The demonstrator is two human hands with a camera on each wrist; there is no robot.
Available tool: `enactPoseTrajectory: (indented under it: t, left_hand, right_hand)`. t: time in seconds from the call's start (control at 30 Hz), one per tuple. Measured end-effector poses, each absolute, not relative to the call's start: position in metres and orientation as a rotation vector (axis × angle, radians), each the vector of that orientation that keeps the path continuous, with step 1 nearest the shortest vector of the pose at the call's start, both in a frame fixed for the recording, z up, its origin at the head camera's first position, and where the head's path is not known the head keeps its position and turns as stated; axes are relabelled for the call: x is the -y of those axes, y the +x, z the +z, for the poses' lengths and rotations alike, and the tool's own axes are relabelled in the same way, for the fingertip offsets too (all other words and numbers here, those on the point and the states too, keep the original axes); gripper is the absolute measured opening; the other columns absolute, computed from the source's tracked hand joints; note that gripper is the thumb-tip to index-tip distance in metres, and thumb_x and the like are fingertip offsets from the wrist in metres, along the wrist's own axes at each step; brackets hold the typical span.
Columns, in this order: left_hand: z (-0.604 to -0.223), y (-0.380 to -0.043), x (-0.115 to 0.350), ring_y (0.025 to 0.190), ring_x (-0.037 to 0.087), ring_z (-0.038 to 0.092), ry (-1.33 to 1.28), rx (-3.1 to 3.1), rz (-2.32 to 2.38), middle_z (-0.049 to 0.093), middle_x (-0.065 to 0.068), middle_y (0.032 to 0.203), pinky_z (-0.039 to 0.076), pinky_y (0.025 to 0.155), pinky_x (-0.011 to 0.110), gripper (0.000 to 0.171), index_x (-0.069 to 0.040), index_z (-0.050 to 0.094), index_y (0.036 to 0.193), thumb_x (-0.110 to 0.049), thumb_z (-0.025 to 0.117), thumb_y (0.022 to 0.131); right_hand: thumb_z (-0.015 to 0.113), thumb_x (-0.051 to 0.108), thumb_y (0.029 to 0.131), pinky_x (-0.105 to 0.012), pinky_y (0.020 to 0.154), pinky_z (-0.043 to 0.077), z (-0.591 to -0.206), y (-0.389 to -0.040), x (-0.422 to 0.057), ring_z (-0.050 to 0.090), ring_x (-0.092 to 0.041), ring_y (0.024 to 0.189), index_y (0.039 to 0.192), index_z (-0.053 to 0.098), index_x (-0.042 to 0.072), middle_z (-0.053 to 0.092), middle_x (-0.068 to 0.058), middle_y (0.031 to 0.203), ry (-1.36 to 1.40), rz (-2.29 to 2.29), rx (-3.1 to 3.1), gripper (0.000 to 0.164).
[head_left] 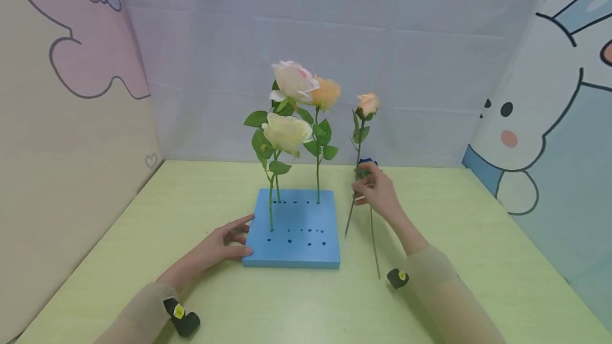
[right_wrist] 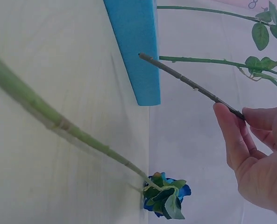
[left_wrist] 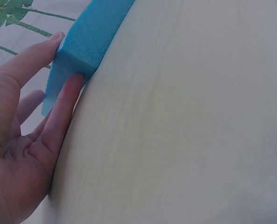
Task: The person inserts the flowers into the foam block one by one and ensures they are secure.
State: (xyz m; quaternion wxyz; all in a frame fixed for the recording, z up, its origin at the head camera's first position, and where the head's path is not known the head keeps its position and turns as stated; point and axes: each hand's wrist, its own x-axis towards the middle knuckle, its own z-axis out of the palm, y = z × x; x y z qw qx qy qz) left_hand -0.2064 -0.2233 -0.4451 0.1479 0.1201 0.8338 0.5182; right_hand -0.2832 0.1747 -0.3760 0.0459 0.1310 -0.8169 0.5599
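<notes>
My right hand pinches the dark stem of a peach rose between thumb and fingertips. The rose stands nearly upright, slightly tilted, its lower stem end in the air beside the blue foam block. My left hand rests against the block's left side, with extended fingers and thumb touching its edge, as the left wrist view also shows. Upright in the block are a cream rose, a pinkish-white rose and an orange rose. Several small holes dot the block's top.
A blue rose lies on the pale table, its green stem running toward the front beneath my right hand. A light cloth wall closes off the back, and printed panels stand at both sides.
</notes>
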Motion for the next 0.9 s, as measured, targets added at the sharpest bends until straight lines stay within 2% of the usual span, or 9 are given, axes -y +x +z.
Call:
enactPoseTrajectory:
  t: [0.13,0.33,0.63,0.9]
  left_hand:
    - [-0.445,-0.206,0.223,0.119,0.027,0.052,0.341,-2.399,1.488,0.046,0.017,0.144,0.059,0.085,0.033,0.083,-0.023,0.032,0.155,-0.029,0.077,0.086]
    - [-0.444,-0.207,0.223,0.119,0.026,0.052,0.329,-2.39,1.493,0.045,0.016,0.145,0.059,0.085,0.034,0.084,-0.024,0.032,0.156,-0.03,0.077,0.086]
    - [-0.445,-0.207,0.223,0.118,0.026,0.052,0.331,-2.39,1.492,0.045,0.017,0.144,0.059,0.085,0.034,0.084,-0.024,0.031,0.156,-0.03,0.077,0.086]
    - [-0.446,-0.207,0.223,0.119,0.026,0.052,0.335,-2.412,1.473,0.046,0.016,0.145,0.059,0.085,0.032,0.083,-0.024,0.032,0.155,-0.031,0.077,0.086]
  right_hand:
    - [0.06,0.005,0.096,-0.043,0.063,0.062,-0.368,-0.278,-0.171,0.071,-0.024,0.074,0.128,0.049,0.007,0.063,-0.023,0.095,0.42,1.686,2.436,0.034]
    - [0.06,0.004,0.096,-0.036,0.06,0.062,-0.356,-0.267,-0.16,0.068,-0.016,0.071,0.126,0.05,0.006,0.06,-0.019,0.09,0.452,1.671,2.356,0.032]
    - [0.06,0.002,0.096,-0.03,0.057,0.06,-0.349,-0.253,-0.134,0.069,-0.03,0.072,0.121,0.051,0.009,0.059,-0.019,0.085,0.63,1.523,2.318,0.027]
    - [0.062,0.003,0.095,-0.03,0.057,0.06,-0.354,-0.25,-0.114,0.068,-0.035,0.071,0.118,0.053,0.009,0.062,-0.018,0.081,0.728,1.467,2.307,0.025]
